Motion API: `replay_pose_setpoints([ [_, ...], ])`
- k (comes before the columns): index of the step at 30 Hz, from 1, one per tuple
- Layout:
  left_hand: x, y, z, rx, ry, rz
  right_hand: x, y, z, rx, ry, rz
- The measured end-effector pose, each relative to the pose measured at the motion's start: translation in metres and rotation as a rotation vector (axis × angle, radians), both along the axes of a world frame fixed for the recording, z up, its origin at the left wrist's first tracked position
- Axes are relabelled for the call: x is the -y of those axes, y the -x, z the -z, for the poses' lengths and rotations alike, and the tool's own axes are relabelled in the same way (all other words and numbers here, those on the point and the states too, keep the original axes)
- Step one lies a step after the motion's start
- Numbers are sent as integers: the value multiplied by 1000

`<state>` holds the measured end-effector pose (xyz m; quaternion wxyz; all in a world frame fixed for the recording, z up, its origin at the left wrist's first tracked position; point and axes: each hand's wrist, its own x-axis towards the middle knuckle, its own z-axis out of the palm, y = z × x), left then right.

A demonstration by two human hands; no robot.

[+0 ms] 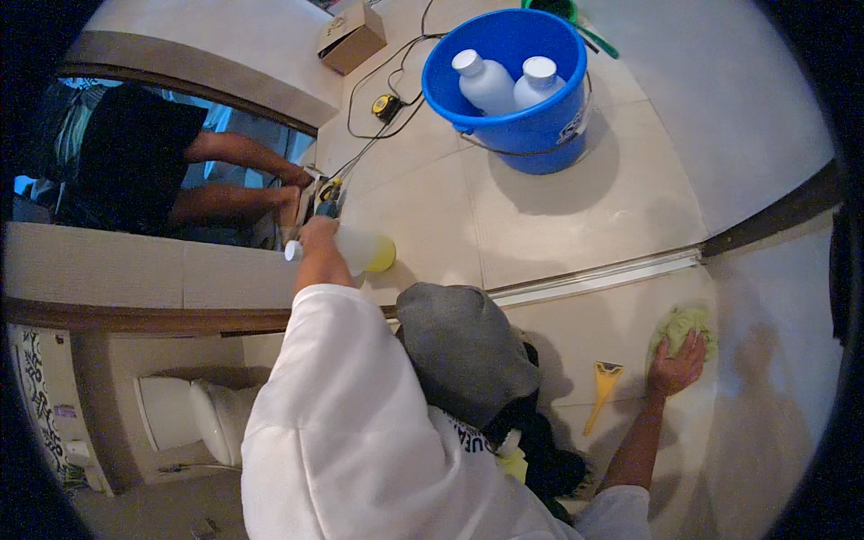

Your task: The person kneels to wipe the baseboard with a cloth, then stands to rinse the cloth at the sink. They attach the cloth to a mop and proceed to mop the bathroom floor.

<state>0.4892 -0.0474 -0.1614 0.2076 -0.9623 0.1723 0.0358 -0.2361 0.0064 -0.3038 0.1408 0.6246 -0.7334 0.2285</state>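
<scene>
My left hand [319, 236] reaches forward and is closed round a translucent bottle [366, 249], tipped on its side, with a white cap and yellow liquid at its base. Out to the right, my right hand [677, 367] presses a yellow-green cloth [688, 322] onto the floor tiles near the wall, its fingers bent over the fabric. A yellow-handled scraper [603, 394] lies on the tiles to the left of that hand. A grey-clad knee [463, 351] of mine shows between my arms.
Ahead stands a blue bucket [504, 135] with two white bottles [537, 81] inside. A tape measure [387, 108], a black cable [351, 99] and a cardboard box [351, 38] lie beyond. Another person's bare legs [238, 202] are in the left doorway. A metal door track [594, 277] crosses the floor.
</scene>
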Motion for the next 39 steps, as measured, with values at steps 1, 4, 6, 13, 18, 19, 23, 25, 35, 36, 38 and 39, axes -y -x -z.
replay_pose_setpoints([
  [1, -14, -21, -5, 32, -50, 74, 1, -2, -1, 5, -14, -5],
  [4, -48, -57, -15, -62, -39, 136, 3, -5, 1, 21, -68, -4],
  [6, -23, -15, -7, -162, 134, -12, 1, -1, 1, -10, -121, 34],
  [13, 26, 78, -56, -57, 391, 261, -3, -11, -11, 35, -309, 141],
  [18, 44, 147, -137, 191, 924, 620, -6, -16, -11, 108, -314, 112],
  [19, 52, 162, -155, 208, 1024, 666, -6, -15, -12, 114, -304, 128],
  [23, 76, 213, -231, 180, 1371, 808, -9, -10, -11, 90, -222, 131],
  [25, 90, 229, -257, 116, 1434, 846, -7, -12, -12, 98, -232, 135],
  [35, 174, 276, -191, -137, 832, 1284, -5, -13, -19, 184, -285, 146],
  [36, 180, 285, -184, -198, 695, 1279, -5, -13, -18, 181, -264, 146],
  [38, 193, 285, -164, -249, 412, 1245, -5, -19, -22, 199, -264, 139],
  [39, 198, 291, -158, -258, 268, 1232, -7, -18, -24, 202, -268, 144],
])
